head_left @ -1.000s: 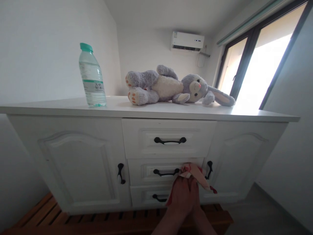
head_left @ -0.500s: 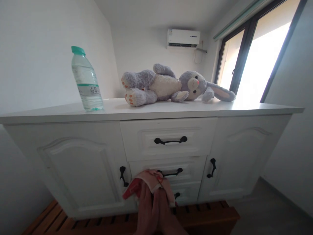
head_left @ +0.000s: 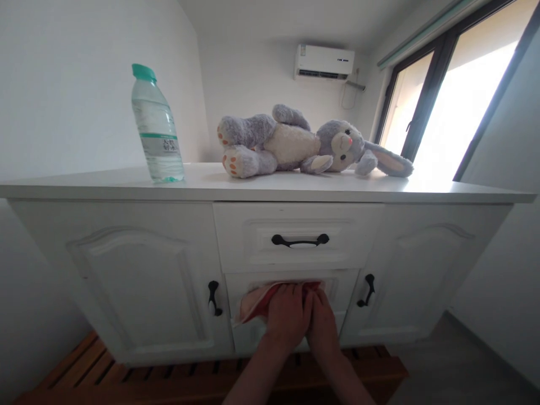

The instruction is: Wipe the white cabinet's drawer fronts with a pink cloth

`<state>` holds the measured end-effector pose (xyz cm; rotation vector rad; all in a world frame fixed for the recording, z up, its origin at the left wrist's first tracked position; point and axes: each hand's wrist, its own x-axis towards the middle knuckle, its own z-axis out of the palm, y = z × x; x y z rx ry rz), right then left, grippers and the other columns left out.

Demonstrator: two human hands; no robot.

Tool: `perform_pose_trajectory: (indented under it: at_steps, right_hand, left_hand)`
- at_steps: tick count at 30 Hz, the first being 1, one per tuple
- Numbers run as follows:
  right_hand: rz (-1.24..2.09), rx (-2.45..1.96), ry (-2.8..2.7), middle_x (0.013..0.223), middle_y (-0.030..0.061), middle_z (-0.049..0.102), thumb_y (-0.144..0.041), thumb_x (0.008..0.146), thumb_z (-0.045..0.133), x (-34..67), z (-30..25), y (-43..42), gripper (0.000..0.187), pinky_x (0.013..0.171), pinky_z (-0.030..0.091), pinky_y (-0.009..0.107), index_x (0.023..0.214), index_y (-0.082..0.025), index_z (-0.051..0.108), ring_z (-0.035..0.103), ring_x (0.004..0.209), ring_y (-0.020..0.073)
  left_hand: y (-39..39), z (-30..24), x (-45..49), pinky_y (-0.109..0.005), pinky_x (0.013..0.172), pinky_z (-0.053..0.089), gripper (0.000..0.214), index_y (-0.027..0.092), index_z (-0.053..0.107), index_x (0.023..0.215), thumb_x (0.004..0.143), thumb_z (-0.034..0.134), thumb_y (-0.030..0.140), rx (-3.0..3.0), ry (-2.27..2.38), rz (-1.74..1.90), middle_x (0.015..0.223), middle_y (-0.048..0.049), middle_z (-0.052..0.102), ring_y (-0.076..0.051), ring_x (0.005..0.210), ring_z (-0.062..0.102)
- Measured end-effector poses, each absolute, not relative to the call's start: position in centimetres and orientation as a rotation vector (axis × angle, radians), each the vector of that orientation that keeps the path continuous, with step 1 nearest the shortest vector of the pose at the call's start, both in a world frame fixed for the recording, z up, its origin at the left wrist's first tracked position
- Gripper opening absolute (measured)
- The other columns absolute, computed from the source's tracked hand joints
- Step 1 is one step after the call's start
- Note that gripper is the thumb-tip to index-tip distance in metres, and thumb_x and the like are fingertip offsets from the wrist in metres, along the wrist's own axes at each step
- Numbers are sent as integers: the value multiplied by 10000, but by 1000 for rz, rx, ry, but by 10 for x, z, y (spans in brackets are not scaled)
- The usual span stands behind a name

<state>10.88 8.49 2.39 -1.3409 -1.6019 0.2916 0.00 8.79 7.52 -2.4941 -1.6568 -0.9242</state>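
Note:
Both hands meet in front of the middle drawer (head_left: 350, 281) of a white cabinet. A pink and red cloth (head_left: 254, 302) is bunched under them, its loose end spreading to the left. My left hand (head_left: 287, 312) is closed over the cloth, knuckles up. Against it, my right hand (head_left: 321, 315) grips the cloth's right part. The middle drawer's handle is hidden behind the hands and cloth. Just above, the black handle (head_left: 300, 241) of the top drawer is uncovered.
On the cabinet top (head_left: 202, 188) stand a water bottle (head_left: 158, 126) with a green cap and, lying on its side, a grey plush rabbit (head_left: 295, 146). Black door handles (head_left: 214, 298) flank the drawers. A slatted wooden bench (head_left: 76, 365) lies below.
My hands have risen and shifted right, from the lower drawers up onto the middle drawer handle, with the cloth. The view has moved slightly.

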Motion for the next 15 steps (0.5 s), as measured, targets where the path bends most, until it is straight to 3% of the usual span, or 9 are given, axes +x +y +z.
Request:
perform_pose_trajectory:
  at_steps: [4,9,12,14,15]
  right_hand:
    - [298,-1250,-1612,1120,126,632,-126,885,455,100,17,86,360,955,513,404,1170,-177,668,627,1023,237]
    - [396,-1272,-1497,1222,126,594,-165,861,479,127,-2,85,407,904,539,385,1240,-201,622,639,1034,227]
    - [487,-1274,-1398,1171,125,663,-301,884,511,133,-13,81,336,922,531,421,1171,-193,649,657,1019,250]
    - [580,-1272,-1280,1118,109,709,-374,850,577,134,-17,73,330,920,533,418,1116,-197,660,668,1011,259]
    - [636,-1272,-1195,1087,96,726,-402,822,615,135,-19,67,340,892,545,405,1092,-200,662,676,989,257]
  left_hand:
    - [89,67,-5,-528,978,539,299,132,679,1040,933,406,194,-2437,-1680,-854,1029,-139,753,-307,1017,666]
    - [91,64,8,-539,1013,521,274,151,673,1093,871,513,169,-2504,-1623,-1006,1062,-128,744,-309,1047,649]
    - [68,45,5,-498,1099,482,451,174,562,1335,890,495,142,-2612,-1438,-1219,1321,-130,678,-279,1240,589]
    - [44,14,4,-429,1102,482,477,225,524,1382,914,478,146,-2659,-1321,-1491,1396,-109,638,-229,1290,563]
    - [33,-6,4,-416,1067,498,400,245,604,1286,907,504,165,-2638,-1264,-1675,1339,-106,664,-232,1251,584]
